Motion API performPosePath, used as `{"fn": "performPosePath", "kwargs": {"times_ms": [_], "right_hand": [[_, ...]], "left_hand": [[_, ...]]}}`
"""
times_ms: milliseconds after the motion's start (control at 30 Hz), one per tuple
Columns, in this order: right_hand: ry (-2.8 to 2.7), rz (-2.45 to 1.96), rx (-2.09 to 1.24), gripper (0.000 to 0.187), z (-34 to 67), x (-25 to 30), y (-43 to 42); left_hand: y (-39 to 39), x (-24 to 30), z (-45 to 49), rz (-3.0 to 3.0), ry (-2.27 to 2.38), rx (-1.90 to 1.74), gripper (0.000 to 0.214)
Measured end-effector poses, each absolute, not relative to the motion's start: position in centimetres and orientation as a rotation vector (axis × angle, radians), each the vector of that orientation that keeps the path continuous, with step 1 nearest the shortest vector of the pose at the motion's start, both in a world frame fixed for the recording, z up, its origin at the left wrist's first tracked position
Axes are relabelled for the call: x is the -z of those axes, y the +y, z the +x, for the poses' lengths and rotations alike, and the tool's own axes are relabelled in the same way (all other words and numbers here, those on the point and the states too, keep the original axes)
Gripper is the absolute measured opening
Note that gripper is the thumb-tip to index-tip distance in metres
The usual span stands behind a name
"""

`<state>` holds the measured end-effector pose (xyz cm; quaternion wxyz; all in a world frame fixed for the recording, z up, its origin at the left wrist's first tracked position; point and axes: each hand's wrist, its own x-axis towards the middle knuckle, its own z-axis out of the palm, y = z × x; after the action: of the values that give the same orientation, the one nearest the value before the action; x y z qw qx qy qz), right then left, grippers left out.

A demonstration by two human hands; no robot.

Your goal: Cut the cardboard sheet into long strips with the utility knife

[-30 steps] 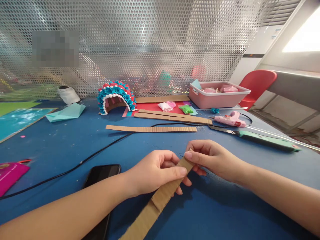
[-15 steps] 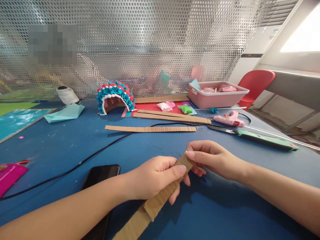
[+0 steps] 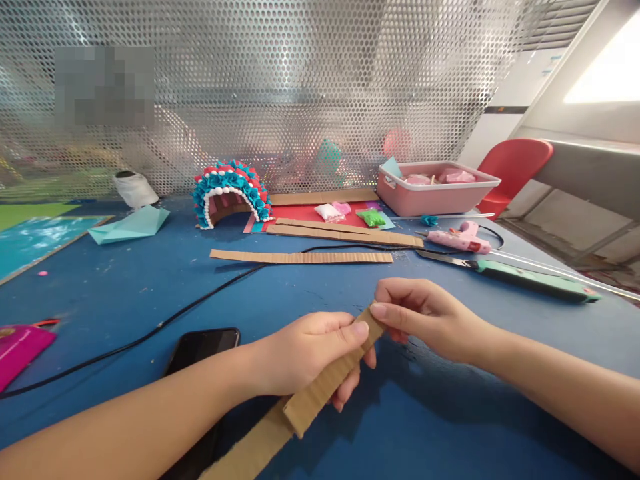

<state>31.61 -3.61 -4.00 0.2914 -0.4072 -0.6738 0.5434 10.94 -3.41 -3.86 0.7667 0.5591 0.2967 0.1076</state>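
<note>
Both of my hands hold one long brown corrugated cardboard strip [image 3: 320, 390] just above the blue table [image 3: 125, 300]. My left hand [image 3: 305, 357] pinches it between thumb and fingers near its upper part. My right hand [image 3: 425, 317] pinches the strip's far end between thumb and forefinger. The strip has a fold below my left hand and runs down toward the bottom left edge of the view.
A black phone [image 3: 200, 347] and a black cable [image 3: 150, 333] lie left of my hands. Further back lie loose cardboard strips [image 3: 300, 257], a green-handled knife [image 3: 510, 275], a pink glue gun [image 3: 457, 239], a pink tub [image 3: 435, 190] and a teal-and-red arched headpiece [image 3: 233, 193].
My left hand has slid a little toward me along the strip and the fold below it has lifted and shifted left. My right hand stays on the far end.
</note>
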Motion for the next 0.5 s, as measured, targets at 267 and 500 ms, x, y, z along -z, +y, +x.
{"fn": "performPosePath", "kwargs": {"times_ms": [267, 500], "right_hand": [[-2.097, -1.849, 0.007, 0.035, 39.3, 0.1, -0.7], [-2.228, -2.359, 0.095, 0.036, 48.2, 3.0, 0.3]], "left_hand": [[-2.1, 4.1, 10.6, 0.840, 0.656, -0.423, 0.050], [-2.2, 3.8, 10.7, 0.868, 0.910, -0.576, 0.025]]}}
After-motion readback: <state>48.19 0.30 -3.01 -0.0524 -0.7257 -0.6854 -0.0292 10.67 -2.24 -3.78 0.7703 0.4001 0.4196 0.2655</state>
